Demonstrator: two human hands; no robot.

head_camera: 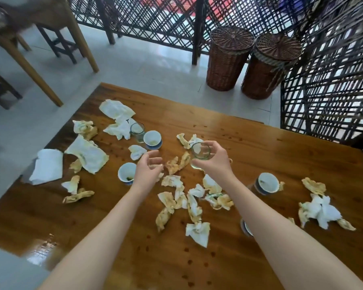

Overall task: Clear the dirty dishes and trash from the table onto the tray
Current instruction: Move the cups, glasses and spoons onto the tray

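Small clear glass cup [200,152] is gripped by its rim and wall in right hand [215,159], above wooden desk [260,147] centre. Left hand [148,169] is open, empty, at 9 o'clock. Glass judged light, slippery, fragile. Tray not seen.

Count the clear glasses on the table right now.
2: one glass held in the right hand, one glass standing beside the far cup. More may hide under arms.
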